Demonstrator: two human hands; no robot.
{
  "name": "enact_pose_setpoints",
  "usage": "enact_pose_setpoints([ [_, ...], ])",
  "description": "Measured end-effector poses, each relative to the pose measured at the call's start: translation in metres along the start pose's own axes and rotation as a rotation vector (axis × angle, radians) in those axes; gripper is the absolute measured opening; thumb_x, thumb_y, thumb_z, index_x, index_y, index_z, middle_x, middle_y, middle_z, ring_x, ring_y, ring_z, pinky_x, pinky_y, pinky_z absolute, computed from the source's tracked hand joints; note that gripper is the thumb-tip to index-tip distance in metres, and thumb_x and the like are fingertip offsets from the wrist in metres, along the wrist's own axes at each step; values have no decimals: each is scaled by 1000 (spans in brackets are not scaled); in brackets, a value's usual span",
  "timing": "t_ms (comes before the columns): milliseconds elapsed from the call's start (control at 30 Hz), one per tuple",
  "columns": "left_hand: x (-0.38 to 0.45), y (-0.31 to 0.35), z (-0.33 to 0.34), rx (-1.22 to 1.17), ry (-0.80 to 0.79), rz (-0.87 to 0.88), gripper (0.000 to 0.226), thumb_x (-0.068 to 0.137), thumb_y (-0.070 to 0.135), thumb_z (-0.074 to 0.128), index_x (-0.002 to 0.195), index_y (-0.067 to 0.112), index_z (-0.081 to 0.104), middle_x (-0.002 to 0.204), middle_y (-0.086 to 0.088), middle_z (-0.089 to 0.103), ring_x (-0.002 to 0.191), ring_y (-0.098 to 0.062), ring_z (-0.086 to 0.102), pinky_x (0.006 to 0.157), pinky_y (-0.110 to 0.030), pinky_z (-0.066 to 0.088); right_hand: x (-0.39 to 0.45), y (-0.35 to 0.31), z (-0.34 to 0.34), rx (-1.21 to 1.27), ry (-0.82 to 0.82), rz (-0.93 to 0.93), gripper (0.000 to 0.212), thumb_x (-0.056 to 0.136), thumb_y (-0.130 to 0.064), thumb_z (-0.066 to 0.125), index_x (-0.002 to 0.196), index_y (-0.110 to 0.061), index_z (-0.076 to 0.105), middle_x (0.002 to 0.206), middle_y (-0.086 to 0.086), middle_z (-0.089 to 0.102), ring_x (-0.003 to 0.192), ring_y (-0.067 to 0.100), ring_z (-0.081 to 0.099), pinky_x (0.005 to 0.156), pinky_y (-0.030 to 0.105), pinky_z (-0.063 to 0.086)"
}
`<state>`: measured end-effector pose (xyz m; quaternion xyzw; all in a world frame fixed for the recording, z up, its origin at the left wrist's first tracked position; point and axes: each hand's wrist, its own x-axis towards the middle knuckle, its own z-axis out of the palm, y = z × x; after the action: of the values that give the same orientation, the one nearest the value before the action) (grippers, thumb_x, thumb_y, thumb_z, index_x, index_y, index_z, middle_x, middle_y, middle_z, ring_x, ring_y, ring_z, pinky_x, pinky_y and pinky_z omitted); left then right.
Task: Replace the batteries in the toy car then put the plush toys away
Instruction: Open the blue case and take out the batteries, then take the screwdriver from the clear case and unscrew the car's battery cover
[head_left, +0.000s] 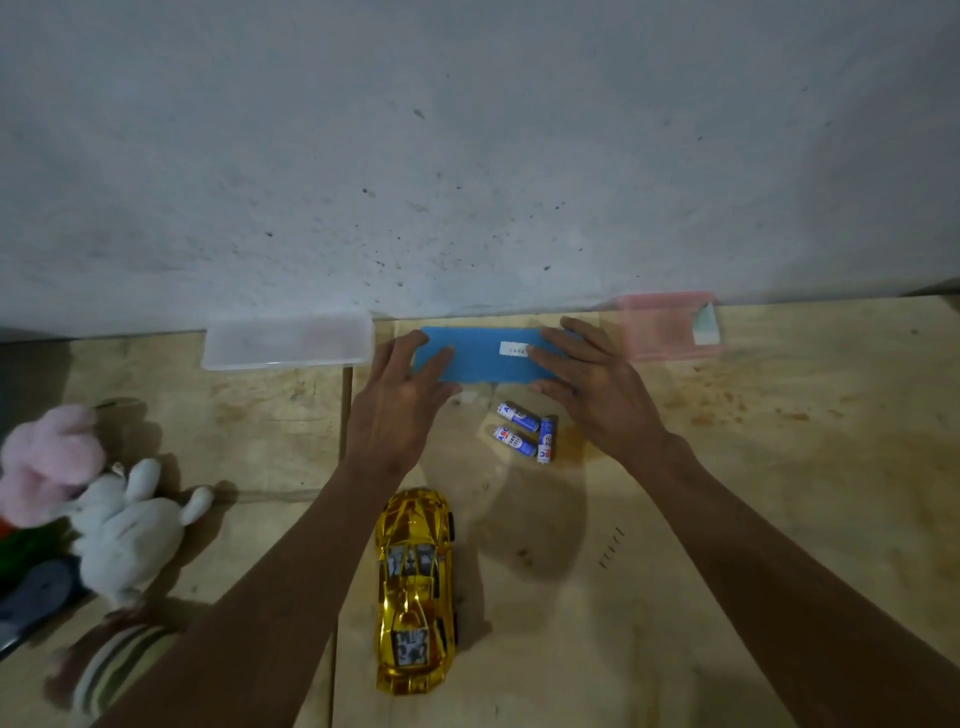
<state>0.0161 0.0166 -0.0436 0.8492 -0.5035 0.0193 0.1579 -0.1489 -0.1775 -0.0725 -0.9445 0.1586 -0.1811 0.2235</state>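
Both hands lie flat, fingers spread: left hand (397, 400) and right hand (587, 387) cover the ends of a blue case (485, 358) at the counter (753, 467) back edge; its label is unreadable. Three batteries (525, 430) lie just before it. Gold toy car (415, 587) sits nearer, upright. Plush toys (104, 499) crowd the left edge, partly cropped. Right side offers bare counter.

Clear box (288, 340), blue box (485, 358) and pink box (667, 327) line the wall (467, 130).

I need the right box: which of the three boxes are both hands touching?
The blue box, the middle one; the clear box and pink box lie untouched.
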Motion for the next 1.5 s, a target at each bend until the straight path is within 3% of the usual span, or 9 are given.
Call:
enact_pose_setpoints([
  [100,2,-1,3,-3,33,-8,38,92,30,58,118,6,71,122,-21,61,112,-38,56,66,-48,62,1,-2,3,-39,70,-41,33,90,-24,64,118,-8,72,127,12,67,126,39,54,98,41,51],
  [267,7,0,6,19,23,-41,34,87,21,71,115,2,72,119,-23,62,107,-44,60,69,-50,62,7,-9,7,-129,111,-44,35,94,-26,53,116,-8,72,126,12,68,126,42,55,82,45,60],
  [400,3,1,12,38,-41,-67,37,89,22,69,119,2,68,123,-24,59,111,-45,57,68,-53,62,-2,-4,14,-199,94,-95,34,103,-17,44,124,-5,67,132,14,64,131,44,49,91,44,57],
  [600,17,2,9,150,-50,-66,35,86,25,75,115,6,71,113,-19,62,104,-40,61,72,-47,60,12,-7,12,-329,152,-71,45,72,5,83,113,-8,73,121,8,71,111,32,55,88,35,54],
  [900,22,9,-11,136,-260,-190,50,102,39,48,149,24,40,153,-4,35,141,-27,30,105,-44,39,22,-30,13,-269,124,59,29,84,0,66,112,0,70,118,19,68,111,42,60,101,44,47],
  [1067,-9,-27,-40,22,-107,-229,50,92,26,65,140,16,54,140,-12,54,129,-33,48,96,-48,48,34,-108,29,21,165,219,26,89,-6,66,114,0,69,115,19,66,109,40,59,92,43,51],
  [1233,-47,-100,-72,37,-4,-330,55,84,22,76,135,11,59,132,-16,60,120,-40,56,87,-51,52,53,-204,65,361,142,472,23,90,-11,67,113,-10,68,104,7,70,94,22,65,81,27,50],
  [1400,-54,-160,-83,17,-93,-432,66,85,28,75,144,14,49,144,-20,48,129,-42,47,94,-56,49,85,-265,110,623,204,951,25,87,-18,74,107,-13,60,92,3,68,84,18,65,67,3,43],
  [1500,-46,-177,-77,-60,-166,-450,71,90,31,70,152,20,37,156,-17,34,138,-38,37,105,-52,42,106,-287,129,733,348,1164,31,86,-20,74,109,-15,54,82,-7,61,77,12,61,71,6,48],
])
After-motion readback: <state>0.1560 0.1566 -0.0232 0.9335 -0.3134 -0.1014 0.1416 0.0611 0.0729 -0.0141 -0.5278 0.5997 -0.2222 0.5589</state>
